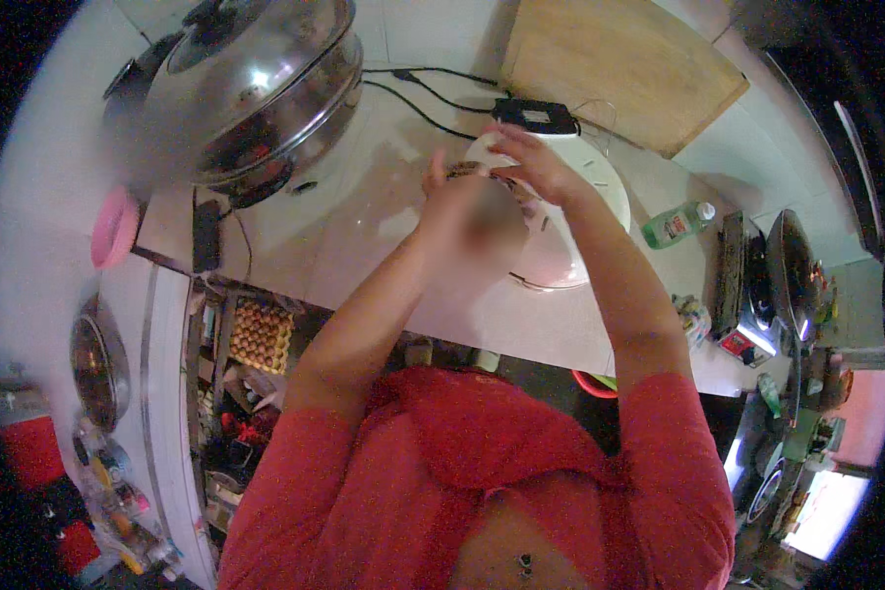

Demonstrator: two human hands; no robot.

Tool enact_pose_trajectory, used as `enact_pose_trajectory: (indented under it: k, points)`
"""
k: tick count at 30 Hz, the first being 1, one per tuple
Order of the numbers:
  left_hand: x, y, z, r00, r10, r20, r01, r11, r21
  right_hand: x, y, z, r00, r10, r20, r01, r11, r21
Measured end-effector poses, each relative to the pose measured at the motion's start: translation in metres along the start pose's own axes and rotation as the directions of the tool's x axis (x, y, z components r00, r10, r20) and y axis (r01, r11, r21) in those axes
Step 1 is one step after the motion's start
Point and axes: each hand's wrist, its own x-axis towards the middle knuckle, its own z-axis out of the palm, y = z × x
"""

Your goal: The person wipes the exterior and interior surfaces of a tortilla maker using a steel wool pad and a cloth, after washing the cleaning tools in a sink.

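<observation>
Both hands meet over a white round tray or appliance (603,173) on the counter. My left hand (442,188) is left of its middle, thumb raised. A blurred patch covers much of the palm and whatever may be in it. My right hand (531,166) reaches in from the right above the white round surface, fingers bent and apart, with nothing visible in them. Between the hands a brownish rim (463,169) shows, too blurred to name. Several small dark marks or slots lie on the white surface. At its back edge sits a black box (535,116) with cables.
A large lidded steel pot (280,96) stands at the back left. A wooden board (619,66) leans against the wall. To the right lies a green bottle (678,225), near pans (790,273). A pink basket (114,227) is far left; an egg tray (260,335) sits below.
</observation>
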Motion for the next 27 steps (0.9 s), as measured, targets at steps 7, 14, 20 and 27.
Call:
enact_pose_trajectory:
  k: [7,14,20,27]
  points:
    - [0.004,-0.006,0.020,0.982,0.165,-0.094,-0.114,0.907,0.405,-0.066,0.016,-0.081,0.915,-0.317,-0.251,-0.256,0.026,-0.966]
    - [-0.048,-0.047,0.058,0.905,0.402,-0.141,-0.346,0.887,0.307,-0.103,0.108,-0.138,0.785,-0.434,-0.443,-0.132,0.581,-0.803]
    - [-0.103,-0.067,0.063,0.430,0.835,0.343,-0.873,0.287,0.396,-0.100,0.110,-0.134,0.748,-0.350,-0.564,-0.138,0.750,-0.647]
    - [-0.062,-0.087,0.030,0.505,0.845,0.175,-0.845,0.442,0.302,-0.102,0.120,-0.137,0.719,-0.415,-0.558,-0.058,0.765,-0.642]
